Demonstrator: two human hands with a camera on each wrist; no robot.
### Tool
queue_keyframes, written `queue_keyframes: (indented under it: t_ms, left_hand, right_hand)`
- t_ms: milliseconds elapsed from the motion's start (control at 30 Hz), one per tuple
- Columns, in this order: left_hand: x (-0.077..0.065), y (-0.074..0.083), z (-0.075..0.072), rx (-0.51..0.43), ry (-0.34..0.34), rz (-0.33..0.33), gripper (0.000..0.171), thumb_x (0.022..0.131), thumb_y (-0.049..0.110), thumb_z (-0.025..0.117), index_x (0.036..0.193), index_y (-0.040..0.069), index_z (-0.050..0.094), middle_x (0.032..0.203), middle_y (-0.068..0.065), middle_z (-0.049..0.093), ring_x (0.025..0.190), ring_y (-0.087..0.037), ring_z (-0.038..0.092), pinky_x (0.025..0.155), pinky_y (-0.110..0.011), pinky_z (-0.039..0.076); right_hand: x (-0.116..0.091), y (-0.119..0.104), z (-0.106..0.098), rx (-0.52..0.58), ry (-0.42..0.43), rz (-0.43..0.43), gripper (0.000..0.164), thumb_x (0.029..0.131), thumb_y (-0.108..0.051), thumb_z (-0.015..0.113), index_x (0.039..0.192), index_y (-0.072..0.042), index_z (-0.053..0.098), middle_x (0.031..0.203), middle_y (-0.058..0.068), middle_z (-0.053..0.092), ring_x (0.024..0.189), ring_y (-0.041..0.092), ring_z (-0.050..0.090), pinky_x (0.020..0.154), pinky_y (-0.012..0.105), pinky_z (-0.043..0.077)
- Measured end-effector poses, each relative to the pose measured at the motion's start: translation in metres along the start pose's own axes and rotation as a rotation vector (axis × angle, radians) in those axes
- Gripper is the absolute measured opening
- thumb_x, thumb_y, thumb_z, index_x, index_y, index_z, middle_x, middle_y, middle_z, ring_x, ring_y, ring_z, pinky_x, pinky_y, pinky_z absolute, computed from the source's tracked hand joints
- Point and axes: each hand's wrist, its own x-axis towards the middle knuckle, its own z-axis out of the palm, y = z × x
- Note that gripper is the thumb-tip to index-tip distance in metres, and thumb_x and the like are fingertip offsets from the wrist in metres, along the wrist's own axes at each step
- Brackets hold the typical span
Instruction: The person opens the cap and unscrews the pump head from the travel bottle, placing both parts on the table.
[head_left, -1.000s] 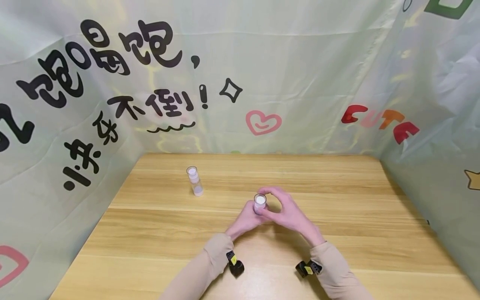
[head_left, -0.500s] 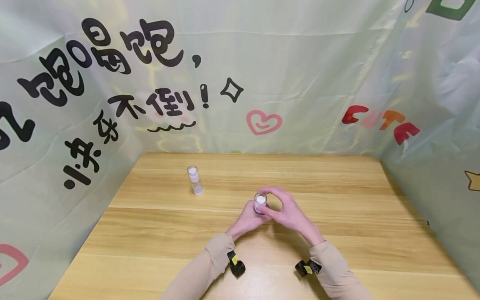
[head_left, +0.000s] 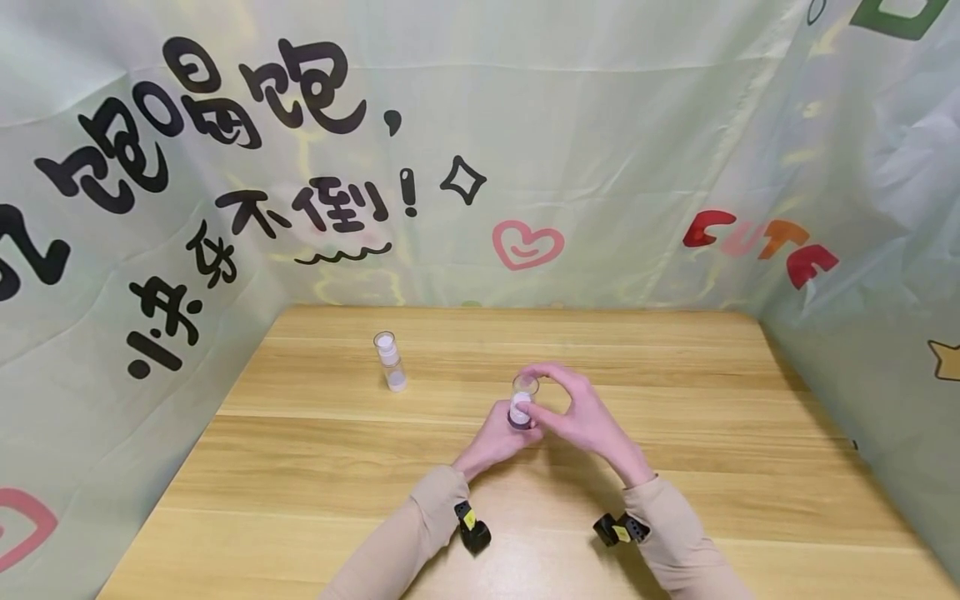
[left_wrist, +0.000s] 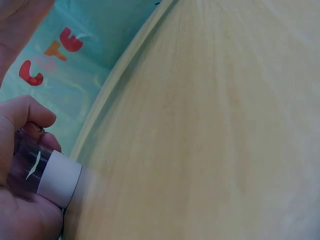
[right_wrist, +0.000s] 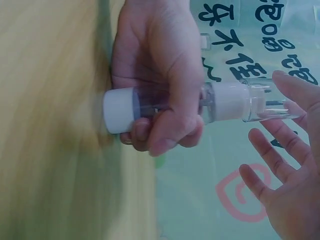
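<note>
My left hand (head_left: 495, 437) grips the body of a small clear pump bottle (head_left: 519, 410) just above the table. Its white base (right_wrist: 120, 111) sticks out below the fist in the right wrist view. Thumb and forefinger of my right hand (head_left: 583, 421) pinch the clear cap (right_wrist: 267, 102) at the bottle's top; the other fingers are spread apart. The cap stands raised but still overlaps the white pump head (right_wrist: 232, 101). In the left wrist view, the curled left hand (left_wrist: 25, 212) hides part of the bottle's body.
A second, similar capped bottle (head_left: 390, 362) stands upright at the back left of the wooden table (head_left: 337, 475). A printed cloth (head_left: 600, 150) hangs behind and along both sides. Black cameras are strapped to both wrists.
The clear cap has risen on the bottle in my right fingers, showing more of the white pump head. My right hand has shifted slightly up; the left hand stays in place.
</note>
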Motion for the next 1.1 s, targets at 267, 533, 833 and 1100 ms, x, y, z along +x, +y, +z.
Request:
queue_keyframes:
  t_ms: [267, 533, 833, 1100]
  left_hand:
    - [0.002, -0.003, 0.001, -0.007, 0.015, 0.014, 0.009, 0.08, -0.004, 0.07, 0.085, -0.003, 0.063, 0.077, -0.001, 0.063, 0.073, -0.005, 0.057, 0.084, -0.024, 0.049]
    - [0.001, -0.003, 0.003, -0.021, 0.016, -0.033, 0.008, 0.081, -0.001, 0.069, 0.083, 0.001, 0.062, 0.074, 0.009, 0.06, 0.072, -0.006, 0.058, 0.086, -0.025, 0.05]
    - [0.001, -0.003, 0.003, -0.009, 0.028, -0.041, 0.01, 0.08, 0.0, 0.07, 0.083, 0.003, 0.061, 0.075, 0.009, 0.06, 0.074, -0.006, 0.058, 0.087, -0.026, 0.05]
    - [0.001, -0.003, 0.003, -0.025, 0.023, -0.028, 0.01, 0.08, 0.0, 0.07, 0.083, 0.002, 0.061, 0.075, 0.009, 0.06, 0.074, -0.006, 0.058, 0.087, -0.025, 0.05]
  right_hand:
    - [0.004, 0.002, -0.014, 0.025, 0.074, -0.026, 0.041, 0.082, -0.002, 0.079, 0.121, -0.006, 0.066, 0.112, 0.007, 0.073, 0.11, 0.017, 0.066, 0.105, 0.023, 0.045]
    - [0.001, 0.012, -0.042, -0.051, 0.15, 0.0, 0.043, 0.081, 0.0, 0.08, 0.121, -0.008, 0.067, 0.109, 0.006, 0.073, 0.105, 0.007, 0.063, 0.098, 0.02, 0.045]
    - [-0.017, 0.036, -0.072, -0.164, 0.208, 0.095, 0.045, 0.08, 0.001, 0.08, 0.122, -0.009, 0.067, 0.105, 0.008, 0.074, 0.1, -0.003, 0.059, 0.094, 0.017, 0.04]
    - [-0.033, 0.055, -0.083, -0.251, 0.183, 0.179, 0.041, 0.081, -0.004, 0.08, 0.12, -0.003, 0.067, 0.102, 0.013, 0.074, 0.094, 0.004, 0.06, 0.089, 0.013, 0.041]
